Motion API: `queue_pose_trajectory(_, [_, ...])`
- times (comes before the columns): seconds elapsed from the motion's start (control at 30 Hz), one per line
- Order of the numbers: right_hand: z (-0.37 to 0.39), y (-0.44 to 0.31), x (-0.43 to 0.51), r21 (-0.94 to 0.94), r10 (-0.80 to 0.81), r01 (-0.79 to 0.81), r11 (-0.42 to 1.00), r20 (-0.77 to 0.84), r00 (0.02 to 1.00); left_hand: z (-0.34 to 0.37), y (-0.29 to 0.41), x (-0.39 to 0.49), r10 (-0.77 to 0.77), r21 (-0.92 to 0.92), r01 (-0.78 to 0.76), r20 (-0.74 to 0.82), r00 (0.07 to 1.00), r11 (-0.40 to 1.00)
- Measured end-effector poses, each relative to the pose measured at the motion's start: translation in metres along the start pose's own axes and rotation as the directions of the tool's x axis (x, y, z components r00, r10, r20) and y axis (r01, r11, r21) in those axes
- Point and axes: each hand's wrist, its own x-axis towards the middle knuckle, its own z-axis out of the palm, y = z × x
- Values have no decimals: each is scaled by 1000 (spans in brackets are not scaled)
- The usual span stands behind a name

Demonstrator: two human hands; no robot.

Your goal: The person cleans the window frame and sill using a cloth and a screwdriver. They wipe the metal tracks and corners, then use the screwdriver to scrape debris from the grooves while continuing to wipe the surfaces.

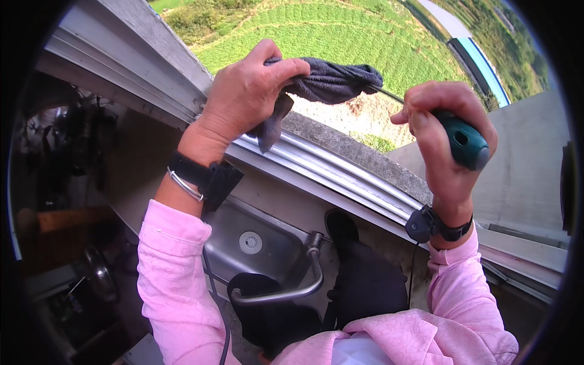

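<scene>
A dark grey cloth (335,82) is bunched in my left hand (248,89), and part of it hangs down below the fingers. My right hand (449,132) grips the green handle (463,139) of a tool with a thin metal shaft (388,93). The far end of the shaft goes into the cloth, so its tip is hidden. Both hands are above the metal window track (328,171), in front of the opening. Each wrist wears a black strap with a small device.
Below the window lies a steel sink (269,228) with a curved faucet (292,296) beside my legs. A rough stone sill (356,157) edges the opening, with green fields far below. A window frame (150,50) rises at the left; a pale wall (524,159) stands at the right.
</scene>
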Motion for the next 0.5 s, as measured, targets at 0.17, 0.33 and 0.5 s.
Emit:
queue_pose_trajectory(0.17, [-39,-1,-54,302,352,-350,887,48,935,57,29,-81,-230,82,215,394,890,973])
queue_pose_trajectory(0.33, [-24,31,-76,470,258,-298,831,148,955,73,29,-100,-315,70,308,257,914,949])
queue_pose_trajectory(0.5, [-8,60,-85,534,368,-434,726,231,901,76,27,-102,-330,7,339,258,908,941])
